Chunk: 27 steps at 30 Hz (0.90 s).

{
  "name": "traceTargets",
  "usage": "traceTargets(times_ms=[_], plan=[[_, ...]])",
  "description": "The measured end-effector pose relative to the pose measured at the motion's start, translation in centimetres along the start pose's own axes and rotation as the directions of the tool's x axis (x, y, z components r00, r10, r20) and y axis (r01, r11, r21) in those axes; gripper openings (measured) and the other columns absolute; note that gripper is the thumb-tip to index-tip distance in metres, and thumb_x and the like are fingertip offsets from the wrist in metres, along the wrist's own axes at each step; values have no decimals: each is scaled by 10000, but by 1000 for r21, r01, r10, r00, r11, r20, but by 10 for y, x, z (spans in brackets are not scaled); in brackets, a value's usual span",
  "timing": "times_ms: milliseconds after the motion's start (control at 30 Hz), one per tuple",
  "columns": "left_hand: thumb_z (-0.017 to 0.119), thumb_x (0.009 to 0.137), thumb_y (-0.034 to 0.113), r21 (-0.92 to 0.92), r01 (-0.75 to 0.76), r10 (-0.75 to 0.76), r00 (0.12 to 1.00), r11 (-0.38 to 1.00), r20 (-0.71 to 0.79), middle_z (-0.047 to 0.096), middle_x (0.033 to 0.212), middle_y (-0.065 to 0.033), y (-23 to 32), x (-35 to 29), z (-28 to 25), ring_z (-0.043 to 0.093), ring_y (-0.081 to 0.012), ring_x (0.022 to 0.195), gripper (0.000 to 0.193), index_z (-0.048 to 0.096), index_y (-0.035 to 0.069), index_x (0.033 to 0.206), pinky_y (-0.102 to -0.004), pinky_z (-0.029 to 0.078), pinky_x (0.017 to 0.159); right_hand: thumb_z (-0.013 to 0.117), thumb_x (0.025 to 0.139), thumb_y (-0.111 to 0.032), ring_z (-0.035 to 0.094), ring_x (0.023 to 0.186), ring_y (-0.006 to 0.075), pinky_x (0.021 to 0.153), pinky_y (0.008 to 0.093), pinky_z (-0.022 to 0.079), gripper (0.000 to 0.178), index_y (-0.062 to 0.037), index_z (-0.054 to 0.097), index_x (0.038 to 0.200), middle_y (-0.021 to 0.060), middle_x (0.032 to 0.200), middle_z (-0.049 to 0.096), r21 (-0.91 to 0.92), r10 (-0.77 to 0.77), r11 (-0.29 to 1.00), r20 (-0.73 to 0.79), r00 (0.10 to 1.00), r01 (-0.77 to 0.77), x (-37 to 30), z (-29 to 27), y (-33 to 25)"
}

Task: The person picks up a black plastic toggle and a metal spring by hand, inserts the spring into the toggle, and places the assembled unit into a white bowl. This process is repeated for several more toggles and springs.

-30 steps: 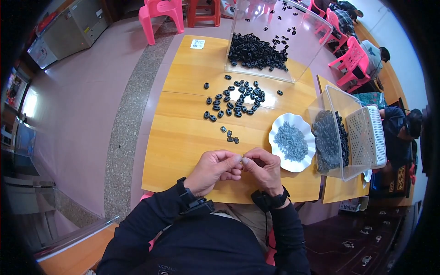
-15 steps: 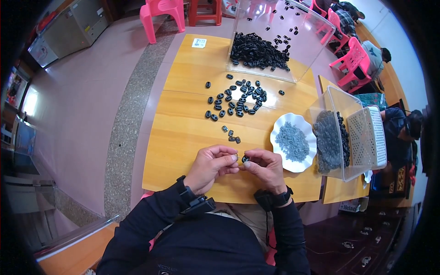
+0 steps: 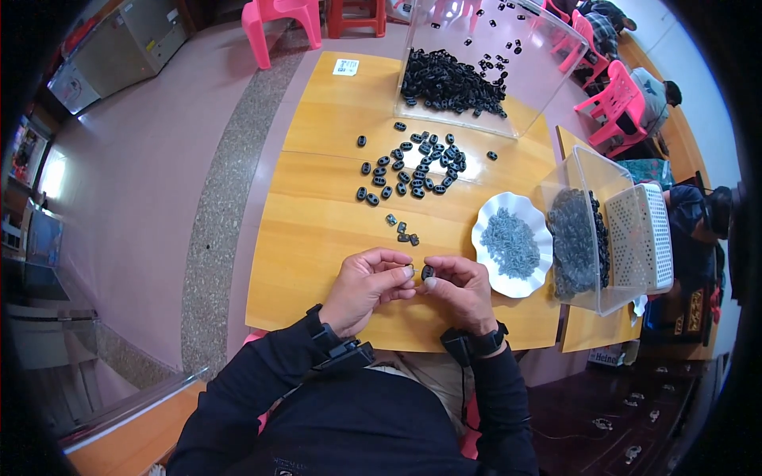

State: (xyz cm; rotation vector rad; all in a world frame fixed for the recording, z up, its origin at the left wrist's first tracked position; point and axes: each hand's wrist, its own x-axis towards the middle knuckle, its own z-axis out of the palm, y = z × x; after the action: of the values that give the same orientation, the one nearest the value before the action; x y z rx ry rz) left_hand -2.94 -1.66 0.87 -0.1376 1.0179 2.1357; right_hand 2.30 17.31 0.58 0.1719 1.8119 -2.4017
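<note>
Head view: pinching a small black oval plastic piece in right hand, something indistinct in left hand, near but apart.

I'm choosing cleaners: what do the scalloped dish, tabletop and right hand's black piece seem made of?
Scalloped dish: perhaps smooth plastic or ceramic, evenly white. Tabletop: glossy wood or laminate, by grain and glare. Black piece: probably plastic, uniformly dark; finish unclear.

The black top has long sleeves; 2 black wristbands carry boxy modules; the trousers are beige.
</note>
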Motion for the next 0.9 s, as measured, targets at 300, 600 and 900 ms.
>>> traceTargets(times_ms=[300,600,900], plan=[[614,867,28,38,-1,2,1000,999,-27,643,899,-79,-1,0,1,646,-149,798,150,591,4,1013,-289,568,731,632,808,52,646,806,167,745,289,550,259,44,581,1062,83,902,627,86,26,996,-31,999,-24,1,4,1],[611,867,25,55,-7,8,1000,998,-24,641,893,-81,-1,-1,2,643,-143,787,146,592,-4,1009,-283,572,721,629,822,37,658,807,185,747,295,552,243,46,586,1061,101,924,643,93,6,996,-23,1000,-4,1,2,3],[612,869,32,73,-12,14,1000,997,-25,641,892,-84,-2,0,1,643,-143,783,139,594,-7,1002,-285,571,723,622,831,33,665,795,196,745,298,552,252,47,600,1081,106,923,647,87,-6,996,-33,999,9,1,3,3]])
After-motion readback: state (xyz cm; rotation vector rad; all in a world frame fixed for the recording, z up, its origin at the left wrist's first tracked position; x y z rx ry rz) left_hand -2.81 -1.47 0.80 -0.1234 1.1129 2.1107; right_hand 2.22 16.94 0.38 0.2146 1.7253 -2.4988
